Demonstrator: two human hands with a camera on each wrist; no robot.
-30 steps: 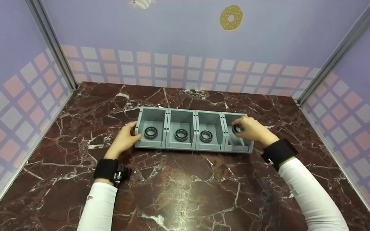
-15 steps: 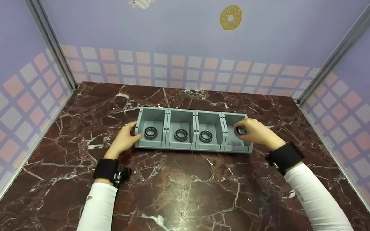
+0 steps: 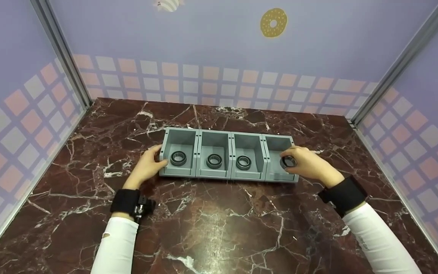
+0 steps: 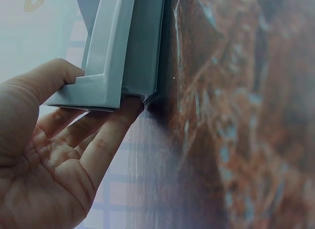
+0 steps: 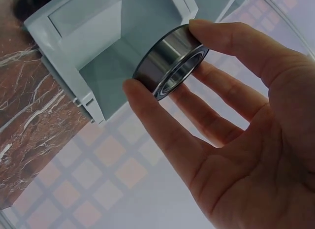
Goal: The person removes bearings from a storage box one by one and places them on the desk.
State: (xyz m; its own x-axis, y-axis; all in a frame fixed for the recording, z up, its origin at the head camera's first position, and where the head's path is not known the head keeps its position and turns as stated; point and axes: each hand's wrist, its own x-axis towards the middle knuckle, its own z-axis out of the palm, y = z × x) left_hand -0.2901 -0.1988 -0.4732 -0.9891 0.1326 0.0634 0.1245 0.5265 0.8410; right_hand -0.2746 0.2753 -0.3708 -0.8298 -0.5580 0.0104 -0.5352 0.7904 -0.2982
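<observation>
A row of grey storage bins (image 3: 212,176) stands joined side by side on the table. My left hand (image 3: 146,167) grips the leftmost bin's outer wall (image 4: 106,86), thumb over the rim and fingers against the outside. My right hand (image 3: 310,163) pinches a steel ball bearing (image 5: 170,56) by its outer ring between thumb and fingers, over the rightmost bin (image 3: 278,177). Each of the other bins has one bearing on its floor: a left bearing (image 3: 178,158), a middle bearing (image 3: 214,161) and another bearing (image 3: 243,162).
The dark red marbled table (image 3: 219,228) spreads around the bins. A patterned back wall (image 3: 219,45) and side panels enclose it, with metal posts (image 3: 63,57) at the corners. Both wrists wear black straps (image 3: 342,196) and white sleeves (image 3: 114,247).
My right hand has shifted to the right and slightly toward me with the bearing, staying over the rightmost bin. The left hand and the bins have not moved.
</observation>
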